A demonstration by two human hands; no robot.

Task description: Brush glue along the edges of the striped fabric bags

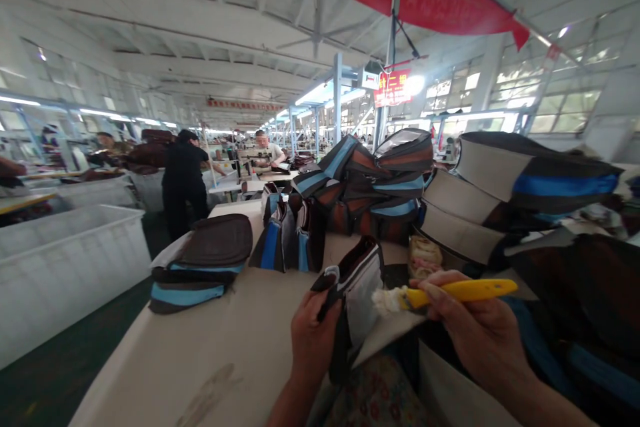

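Note:
My left hand [313, 337] is closed around a dark bag piece with a white lining [357, 290], holding it upright over the table edge. In my right hand [475, 327] I grip a brush with a yellow handle [463, 290]. Its whitish bristles [387, 300] touch the piece's lining. Both hands are low in the head view, close to my body.
A long pale worktable [215, 353] runs ahead. On it lie stacks of brown, black and blue bags [205, 260], a standing group [290, 233] and a big pile [380, 193] on the right. A white bin [65, 267] stands on the left. People work further back [183, 180].

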